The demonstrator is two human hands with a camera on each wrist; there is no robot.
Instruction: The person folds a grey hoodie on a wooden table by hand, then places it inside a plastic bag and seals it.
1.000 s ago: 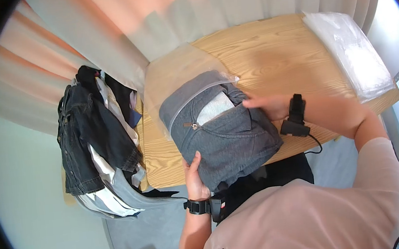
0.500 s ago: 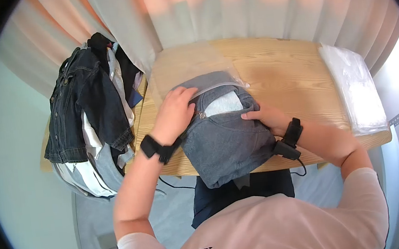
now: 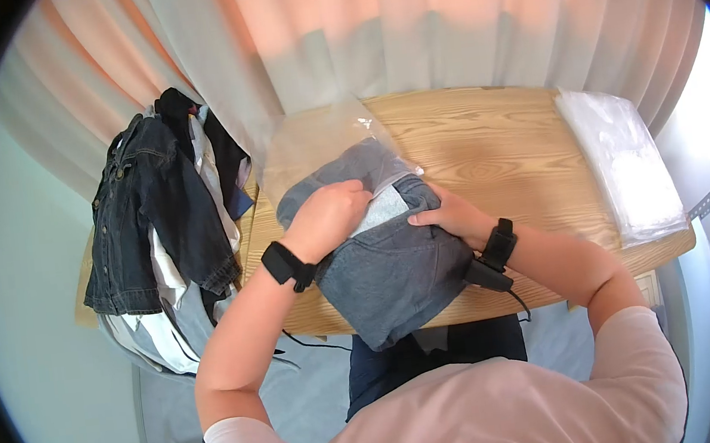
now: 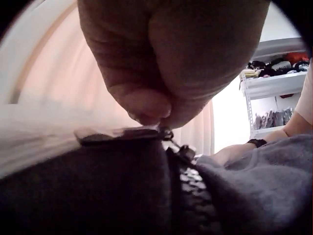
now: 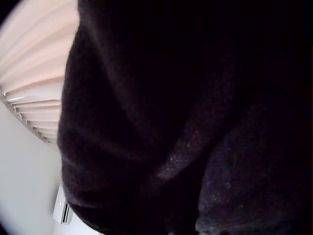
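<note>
The step in hand looks like drawing the clear bag (image 3: 311, 135) over the grey garment (image 3: 396, 278), which lies over the table's (image 3: 486, 147) near edge with its far end inside. The left hand (image 3: 328, 216) pinches the bag's lip and the right hand (image 3: 454, 218) grips the garment's side; the next move likely calls for easing that lip nearer without snagging the zip (image 4: 193, 188).
</note>
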